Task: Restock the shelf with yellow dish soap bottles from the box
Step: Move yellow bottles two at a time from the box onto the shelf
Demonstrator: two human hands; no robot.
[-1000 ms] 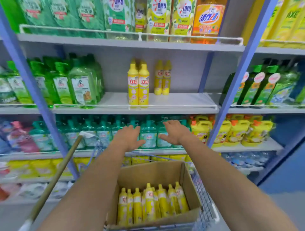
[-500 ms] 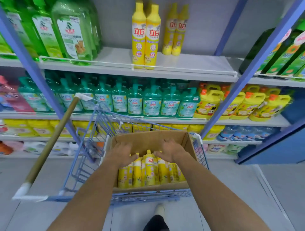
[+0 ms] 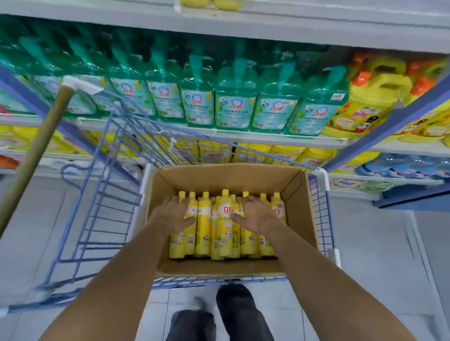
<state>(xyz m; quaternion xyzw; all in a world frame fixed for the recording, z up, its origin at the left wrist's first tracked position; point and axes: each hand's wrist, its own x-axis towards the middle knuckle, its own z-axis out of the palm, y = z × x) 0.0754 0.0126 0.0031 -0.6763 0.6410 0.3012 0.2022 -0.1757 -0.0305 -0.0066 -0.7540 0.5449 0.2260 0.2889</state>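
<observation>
Several yellow dish soap bottles (image 3: 203,228) lie side by side, caps pointing away from me, in an open cardboard box (image 3: 226,179). Both my hands are down in the box. My left hand (image 3: 174,216) wraps the leftmost bottles, its thumb across their front. My right hand (image 3: 255,214) covers the bottles right of centre, thumb against the middle bottle (image 3: 225,219). The bottles rest in the box. At the top edge, the bottoms of two yellow bottles (image 3: 194,2) show on the upper shelf (image 3: 243,26).
The box sits in a blue wire cart (image 3: 102,219) against the shelving. Teal pump bottles (image 3: 235,104) fill the shelf behind it, with yellow jugs (image 3: 372,102) to the right. A wooden pole (image 3: 36,151) leans at the left. My legs (image 3: 233,309) stand behind the cart.
My hands came down from shelf height into the box and settled around the bottles. My view tilted down, and the upper shelf slid almost out of frame.
</observation>
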